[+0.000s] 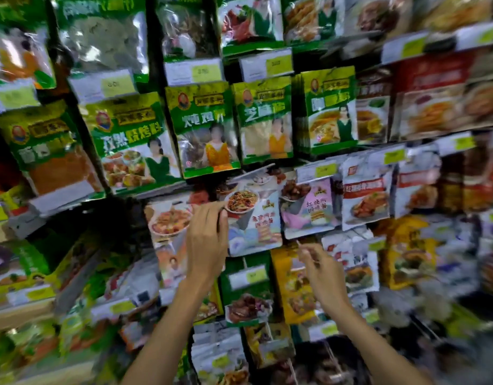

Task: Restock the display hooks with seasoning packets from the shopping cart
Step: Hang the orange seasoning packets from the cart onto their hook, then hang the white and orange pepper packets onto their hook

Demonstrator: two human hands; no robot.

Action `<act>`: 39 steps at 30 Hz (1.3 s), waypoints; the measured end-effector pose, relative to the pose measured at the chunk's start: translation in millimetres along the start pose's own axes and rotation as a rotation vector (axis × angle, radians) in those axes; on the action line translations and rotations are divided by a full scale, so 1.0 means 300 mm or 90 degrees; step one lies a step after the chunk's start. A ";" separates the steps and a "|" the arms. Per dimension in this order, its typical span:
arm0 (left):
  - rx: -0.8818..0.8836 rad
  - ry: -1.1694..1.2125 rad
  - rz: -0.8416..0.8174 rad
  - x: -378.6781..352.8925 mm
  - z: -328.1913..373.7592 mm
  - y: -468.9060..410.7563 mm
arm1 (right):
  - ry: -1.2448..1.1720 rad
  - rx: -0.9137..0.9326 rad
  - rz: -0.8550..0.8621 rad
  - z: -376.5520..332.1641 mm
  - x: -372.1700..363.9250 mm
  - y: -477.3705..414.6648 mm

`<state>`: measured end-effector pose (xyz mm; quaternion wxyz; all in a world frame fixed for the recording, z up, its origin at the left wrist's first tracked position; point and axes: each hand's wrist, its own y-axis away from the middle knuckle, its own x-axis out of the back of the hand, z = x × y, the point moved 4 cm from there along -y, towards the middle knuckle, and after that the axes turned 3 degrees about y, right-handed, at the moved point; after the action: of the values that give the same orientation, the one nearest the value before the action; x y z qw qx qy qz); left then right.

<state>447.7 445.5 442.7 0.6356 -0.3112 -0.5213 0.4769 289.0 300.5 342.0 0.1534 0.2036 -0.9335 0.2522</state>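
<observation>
price tags [202, 72] unreadable — right-side packets [434, 107] smeared (motion blur); item [301, 246] pinched by right hand [321, 269] unclear.

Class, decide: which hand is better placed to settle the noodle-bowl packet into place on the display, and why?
Left, probably. The left hand pinches the noodle-bowl packet at its left edge; the right hand sits lower, apart from it, pinching a thin rod.

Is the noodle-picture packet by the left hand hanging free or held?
Held: the left hand pinches the noodle-picture packet at its left edge. Whether it is on a hook: cannot tell.
</observation>
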 end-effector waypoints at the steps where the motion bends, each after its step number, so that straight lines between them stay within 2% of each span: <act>1: 0.045 0.047 -0.039 -0.080 0.052 0.071 | 0.022 -0.024 0.006 0.063 0.074 0.030; 6: 0.265 0.250 -0.234 -0.454 0.337 0.433 | 0.102 -0.172 0.055 0.402 0.429 0.254; 11: 0.406 0.328 -0.465 -0.742 0.632 0.786 | 0.161 -0.364 0.080 0.715 0.729 0.547; 14: 0.449 0.346 -0.615 -0.879 0.802 0.954 | 0.187 -0.458 0.174 0.860 0.886 0.705; 23: 0.276 0.359 -0.910 -1.344 1.174 1.216 | 0.177 -0.714 0.373 1.263 1.152 0.919; 28: 0.170 0.374 -1.037 -1.632 1.335 1.345 | 0.198 -0.802 0.490 1.496 1.258 0.950; 30: 0.134 0.368 -1.067 -1.742 1.384 1.387 | 0.206 -0.834 0.492 1.602 1.290 0.944; 39: 0.118 0.282 -1.104 -2.234 1.464 1.641 | 0.182 -0.938 0.522 2.128 1.411 0.941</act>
<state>-113.7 -49.8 -126.5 0.8809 0.1591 -0.3979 -0.2007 -325.9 54.9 -135.8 0.2597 -0.3357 -0.8306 -0.3605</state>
